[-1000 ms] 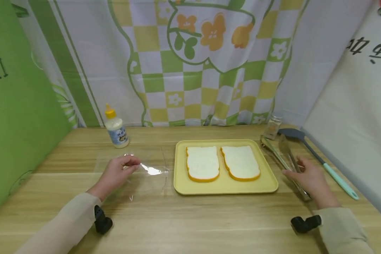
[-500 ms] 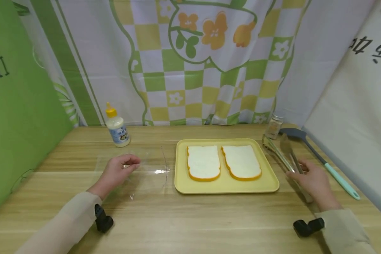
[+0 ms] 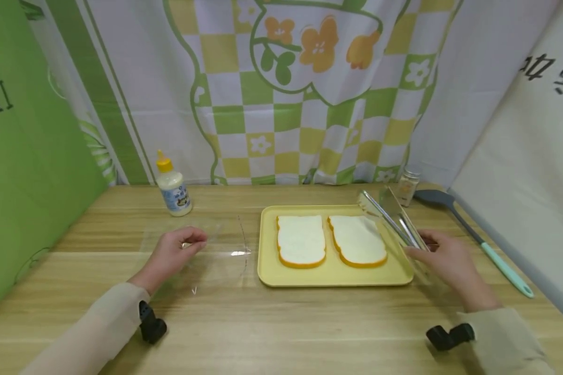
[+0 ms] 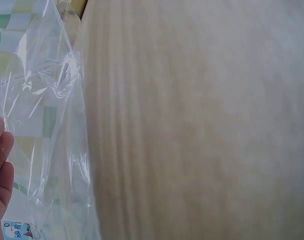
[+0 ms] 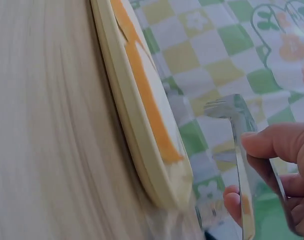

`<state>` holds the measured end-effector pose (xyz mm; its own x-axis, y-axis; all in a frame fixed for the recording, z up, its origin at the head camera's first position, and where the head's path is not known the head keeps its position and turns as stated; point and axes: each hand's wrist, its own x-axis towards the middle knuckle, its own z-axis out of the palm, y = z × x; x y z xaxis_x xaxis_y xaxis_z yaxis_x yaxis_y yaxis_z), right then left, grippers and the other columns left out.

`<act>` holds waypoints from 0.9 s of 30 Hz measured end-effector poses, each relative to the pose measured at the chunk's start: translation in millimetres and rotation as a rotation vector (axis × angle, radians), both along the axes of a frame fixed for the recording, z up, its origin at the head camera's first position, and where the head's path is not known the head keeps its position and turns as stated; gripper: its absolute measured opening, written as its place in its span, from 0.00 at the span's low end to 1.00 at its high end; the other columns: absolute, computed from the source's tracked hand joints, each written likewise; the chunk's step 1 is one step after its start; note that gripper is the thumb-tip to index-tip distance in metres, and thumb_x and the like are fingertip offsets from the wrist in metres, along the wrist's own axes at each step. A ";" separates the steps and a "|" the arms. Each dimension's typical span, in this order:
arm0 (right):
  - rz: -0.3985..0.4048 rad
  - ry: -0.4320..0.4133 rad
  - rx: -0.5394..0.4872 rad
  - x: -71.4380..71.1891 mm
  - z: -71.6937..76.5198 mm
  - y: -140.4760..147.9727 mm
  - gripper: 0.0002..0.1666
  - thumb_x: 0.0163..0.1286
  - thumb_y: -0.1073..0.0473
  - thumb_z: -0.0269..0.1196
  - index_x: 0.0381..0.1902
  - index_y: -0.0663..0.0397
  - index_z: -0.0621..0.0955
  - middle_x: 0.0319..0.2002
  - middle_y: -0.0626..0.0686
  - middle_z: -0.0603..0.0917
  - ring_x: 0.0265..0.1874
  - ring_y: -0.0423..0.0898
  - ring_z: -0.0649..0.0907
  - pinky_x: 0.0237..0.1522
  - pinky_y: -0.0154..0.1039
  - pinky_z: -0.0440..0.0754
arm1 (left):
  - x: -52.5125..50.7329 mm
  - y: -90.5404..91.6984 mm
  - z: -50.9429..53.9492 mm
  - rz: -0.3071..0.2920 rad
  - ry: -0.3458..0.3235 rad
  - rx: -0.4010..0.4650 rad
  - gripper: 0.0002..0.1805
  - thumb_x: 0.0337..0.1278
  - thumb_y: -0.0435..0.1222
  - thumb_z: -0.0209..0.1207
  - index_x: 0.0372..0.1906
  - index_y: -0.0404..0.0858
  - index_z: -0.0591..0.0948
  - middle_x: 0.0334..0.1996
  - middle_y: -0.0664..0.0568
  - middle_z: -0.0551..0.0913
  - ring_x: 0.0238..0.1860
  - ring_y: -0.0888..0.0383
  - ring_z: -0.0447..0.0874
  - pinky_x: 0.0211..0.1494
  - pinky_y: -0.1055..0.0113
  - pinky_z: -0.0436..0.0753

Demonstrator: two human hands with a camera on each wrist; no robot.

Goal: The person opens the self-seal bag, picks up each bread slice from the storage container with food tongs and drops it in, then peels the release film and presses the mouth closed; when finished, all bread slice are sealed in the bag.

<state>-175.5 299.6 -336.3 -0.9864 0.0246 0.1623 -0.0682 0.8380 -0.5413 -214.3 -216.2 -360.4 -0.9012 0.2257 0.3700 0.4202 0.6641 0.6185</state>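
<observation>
Between curled fingertips and thumb, my left hand (image 3: 175, 251) pinches a clear plastic bag (image 4: 56, 85), glossy and wrinkled, which lies spread over the wood left of the tray. My right hand (image 3: 452, 263) grips metal tongs (image 3: 405, 229), raised off the table, with their jaws apart and pointing forward-left above the tray's right side. In the right wrist view the thumb lies along one arm of the tongs (image 5: 244, 165). Two white bread slices with orange crusts, a left slice (image 3: 300, 240) and a right slice (image 3: 356, 240), lie flat on the yellow tray (image 3: 333, 277).
A squeeze bottle (image 3: 174, 192) with a yellow cap stands at the back left. At the back right is a small glass jar (image 3: 408, 186). A spatula (image 3: 466, 226) with a mint handle lies along the right side. Cloth hangs behind the table (image 3: 281, 328).
My right hand has lifted the tongs from the table and swung their ends leftward to the tray's right side. The left hand, bread and tray stay put.
</observation>
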 end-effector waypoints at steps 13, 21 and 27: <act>0.123 -0.053 -0.150 -12.1 4.7 -41.6 0.34 0.65 0.48 0.59 0.60 0.68 0.70 0.53 0.67 0.77 0.46 0.61 0.79 0.36 0.39 0.79 | -0.3 -0.1 2.2 0.007 0.000 -0.001 0.06 0.56 0.28 0.59 0.38 0.32 0.82 0.34 0.47 0.85 0.37 0.53 0.81 0.39 0.65 0.79; 0.192 -0.112 -0.227 -20.1 1.3 -61.1 0.34 0.66 0.49 0.59 0.62 0.68 0.68 0.53 0.67 0.76 0.47 0.59 0.79 0.36 0.37 0.78 | -0.4 -0.7 -0.4 -0.015 0.016 0.020 0.05 0.54 0.26 0.60 0.36 0.31 0.82 0.33 0.46 0.85 0.37 0.52 0.81 0.39 0.65 0.80; 0.220 -0.137 -0.246 -26.9 2.2 -71.7 0.33 0.66 0.51 0.58 0.61 0.69 0.69 0.50 0.66 0.78 0.45 0.57 0.78 0.35 0.37 0.77 | 0.4 -0.4 -0.8 -0.012 0.017 0.021 0.05 0.54 0.27 0.60 0.36 0.31 0.82 0.33 0.47 0.85 0.37 0.52 0.81 0.40 0.64 0.80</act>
<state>-202.4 227.9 -334.0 -0.9847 -0.1685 0.0436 -0.1449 0.6549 -0.7417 -213.9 -216.7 -361.2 -0.8922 0.2280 0.3899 0.4383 0.6457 0.6253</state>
